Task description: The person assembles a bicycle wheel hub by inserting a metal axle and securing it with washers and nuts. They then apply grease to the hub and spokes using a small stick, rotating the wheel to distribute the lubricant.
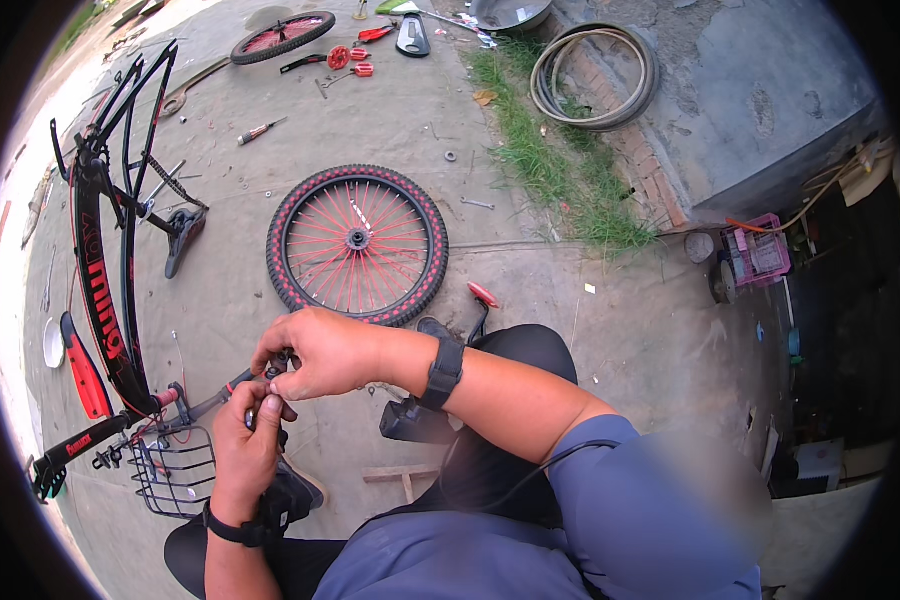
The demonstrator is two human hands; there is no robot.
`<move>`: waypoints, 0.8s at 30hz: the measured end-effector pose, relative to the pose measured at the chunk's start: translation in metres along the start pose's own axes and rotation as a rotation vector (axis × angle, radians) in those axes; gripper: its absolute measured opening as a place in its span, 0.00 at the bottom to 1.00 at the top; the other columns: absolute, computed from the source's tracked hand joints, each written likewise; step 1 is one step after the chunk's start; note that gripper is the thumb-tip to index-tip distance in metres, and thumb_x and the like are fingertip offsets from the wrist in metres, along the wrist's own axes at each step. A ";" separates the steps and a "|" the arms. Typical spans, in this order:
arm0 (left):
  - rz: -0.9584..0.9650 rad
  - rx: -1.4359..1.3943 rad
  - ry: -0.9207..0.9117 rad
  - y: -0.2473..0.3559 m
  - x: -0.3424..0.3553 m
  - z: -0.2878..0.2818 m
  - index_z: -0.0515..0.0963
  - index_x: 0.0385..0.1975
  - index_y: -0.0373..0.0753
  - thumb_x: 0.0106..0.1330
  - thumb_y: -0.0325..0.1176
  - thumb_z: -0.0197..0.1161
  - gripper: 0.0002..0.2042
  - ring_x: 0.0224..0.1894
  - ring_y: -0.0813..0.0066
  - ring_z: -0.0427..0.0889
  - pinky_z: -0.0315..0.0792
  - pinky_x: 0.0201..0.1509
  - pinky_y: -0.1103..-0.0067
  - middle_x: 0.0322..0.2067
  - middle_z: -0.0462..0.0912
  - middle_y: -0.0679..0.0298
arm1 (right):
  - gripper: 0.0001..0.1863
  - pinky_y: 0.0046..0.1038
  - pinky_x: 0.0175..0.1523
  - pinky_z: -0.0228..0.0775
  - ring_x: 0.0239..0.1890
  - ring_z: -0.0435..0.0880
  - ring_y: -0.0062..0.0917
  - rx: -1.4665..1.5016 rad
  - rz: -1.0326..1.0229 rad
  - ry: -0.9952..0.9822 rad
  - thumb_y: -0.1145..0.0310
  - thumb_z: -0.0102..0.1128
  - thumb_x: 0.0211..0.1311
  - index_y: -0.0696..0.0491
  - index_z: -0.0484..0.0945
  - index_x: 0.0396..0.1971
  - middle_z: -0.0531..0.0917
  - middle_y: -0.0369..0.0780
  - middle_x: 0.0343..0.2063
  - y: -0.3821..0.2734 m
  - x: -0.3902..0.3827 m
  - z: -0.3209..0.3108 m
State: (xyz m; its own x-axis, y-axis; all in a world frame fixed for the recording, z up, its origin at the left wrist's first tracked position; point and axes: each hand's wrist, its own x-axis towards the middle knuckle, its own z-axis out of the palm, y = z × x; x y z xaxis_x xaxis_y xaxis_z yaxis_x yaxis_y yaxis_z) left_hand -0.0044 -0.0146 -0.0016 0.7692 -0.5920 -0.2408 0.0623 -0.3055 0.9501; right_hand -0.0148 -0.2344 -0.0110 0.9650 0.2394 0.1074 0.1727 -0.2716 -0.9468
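My right hand (322, 352) and my left hand (245, 440) meet in front of my knees. Both have their fingers closed around a small dark metal part (284, 362), partly covered by the fingers, so its exact kind is unclear. Just left of them a dark bar with a grip-like end (210, 404) runs down toward a black wire basket (175, 475). Beyond my right hand a bicycle wheel (358, 240) with red spokes and a red-patterned tyre lies flat on the ground. A black bicycle frame with red lettering (105, 275) stands at the left.
A saddle (183, 240) lies beside the frame, and a red-and-black fender (87, 370) is left of it. Farther off are a screwdriver (260, 132), red pedals (362, 69), a second wheel (282, 37) and a coiled hose (595, 78). A spanner (477, 203) lies right of the near wheel.
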 end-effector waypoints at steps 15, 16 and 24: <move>0.051 0.086 0.023 -0.001 -0.003 0.002 0.78 0.42 0.34 0.78 0.32 0.57 0.07 0.21 0.90 0.69 0.64 0.25 0.86 0.27 0.83 0.69 | 0.25 0.36 0.38 0.79 0.29 0.87 0.37 0.094 -0.011 0.012 0.48 0.74 0.56 0.59 0.85 0.34 0.86 0.47 0.24 -0.004 0.002 0.006; 0.061 0.096 0.033 -0.002 -0.003 0.001 0.78 0.42 0.34 0.78 0.32 0.57 0.08 0.22 0.90 0.69 0.64 0.25 0.85 0.27 0.83 0.69 | 0.25 0.35 0.38 0.79 0.29 0.87 0.36 0.031 0.065 0.006 0.48 0.73 0.57 0.59 0.85 0.34 0.86 0.47 0.25 -0.004 0.002 0.006; 0.059 0.081 -0.023 0.002 0.001 -0.003 0.78 0.42 0.32 0.76 0.30 0.60 0.07 0.34 0.75 0.84 0.77 0.40 0.76 0.29 0.85 0.61 | 0.21 0.25 0.42 0.75 0.37 0.81 0.18 0.138 0.243 -0.127 0.58 0.76 0.61 0.60 0.82 0.43 0.85 0.38 0.35 -0.016 -0.004 -0.006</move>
State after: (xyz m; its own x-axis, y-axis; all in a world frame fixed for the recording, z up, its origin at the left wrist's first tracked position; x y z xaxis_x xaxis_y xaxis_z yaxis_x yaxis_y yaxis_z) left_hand -0.0017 -0.0137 0.0009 0.7553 -0.6273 -0.1898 -0.0353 -0.3282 0.9440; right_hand -0.0198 -0.2364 0.0052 0.9409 0.2997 -0.1578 -0.0971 -0.2076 -0.9734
